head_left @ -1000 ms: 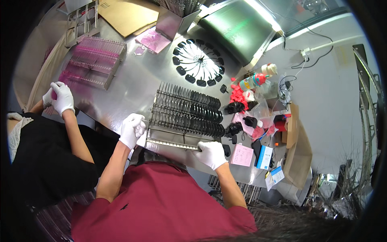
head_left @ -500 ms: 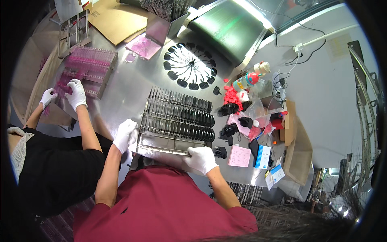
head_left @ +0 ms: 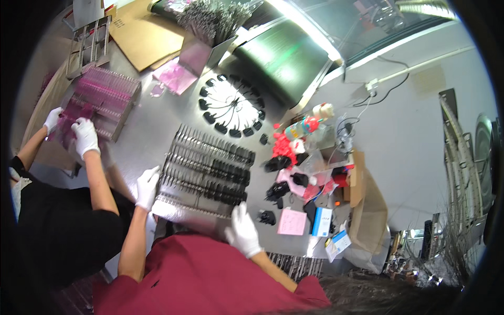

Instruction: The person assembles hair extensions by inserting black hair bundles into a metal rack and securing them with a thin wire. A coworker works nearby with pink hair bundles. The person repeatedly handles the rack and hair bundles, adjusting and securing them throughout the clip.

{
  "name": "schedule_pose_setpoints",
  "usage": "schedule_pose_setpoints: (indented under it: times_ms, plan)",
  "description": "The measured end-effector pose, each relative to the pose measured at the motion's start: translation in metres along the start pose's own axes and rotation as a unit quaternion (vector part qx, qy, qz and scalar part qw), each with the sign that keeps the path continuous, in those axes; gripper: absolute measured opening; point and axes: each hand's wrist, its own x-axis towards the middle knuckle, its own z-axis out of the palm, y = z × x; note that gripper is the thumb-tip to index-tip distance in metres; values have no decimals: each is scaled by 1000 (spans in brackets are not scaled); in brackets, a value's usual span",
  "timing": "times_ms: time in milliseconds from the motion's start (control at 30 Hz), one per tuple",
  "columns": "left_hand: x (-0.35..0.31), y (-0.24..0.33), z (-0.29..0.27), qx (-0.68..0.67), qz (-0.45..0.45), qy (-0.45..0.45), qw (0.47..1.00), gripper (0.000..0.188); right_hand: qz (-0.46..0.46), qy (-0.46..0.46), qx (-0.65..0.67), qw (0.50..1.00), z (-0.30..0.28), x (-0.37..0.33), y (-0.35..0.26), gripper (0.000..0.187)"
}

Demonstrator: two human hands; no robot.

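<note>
In front of me on the metal table lies a metal rack [head_left: 202, 176], its rows filled with thin black pieces that have dark oval ends. My left hand [head_left: 146, 189], in a white glove, is closed on the rack's left edge near its front corner. At the right front corner, my gloved right hand [head_left: 243, 231] has its fingers stretched out and holds nothing. Whether its fingertips still touch the rack I cannot tell. Beyond the rack, black pieces with thin stems [head_left: 234, 102] are laid out in a ring on a bright white round area.
A co-worker's gloved hands [head_left: 84, 137] handle pink pieces at a pink-filled rack [head_left: 105, 94] on the left. On the right are red pieces [head_left: 283, 149], black parts, a bottle [head_left: 302, 127], a pink pad [head_left: 292, 222] and blue-white boxes [head_left: 322, 221]. A green conveyor belt [head_left: 283, 58] stands behind.
My right hand has let go of the rack's front bar and opened beside the corner. My left hand stays at the rack's left edge. The whole view has shifted slightly.
</note>
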Motion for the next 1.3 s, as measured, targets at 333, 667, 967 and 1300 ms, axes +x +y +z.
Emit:
schedule_pose_setpoints:
  times_ms: [333, 667, 967, 1300]
  plan:
    - [-13, 10, 19, 213, 69, 55, 973, 29, 206, 143, -27, 968, -74, 121, 238, 54]
    - [-22, 20, 24, 187, 43, 98, 976, 26, 230, -196, -102, 948, -59, 199, 343, 38]
    - [-15, 25, 20, 202, 48, 81, 975, 25, 173, -59, -203, 962, -58, 198, 235, 33]
    - [-12, 14, 21, 210, 68, 73, 973, 27, 201, -214, 191, 937, -90, 187, 294, 113]
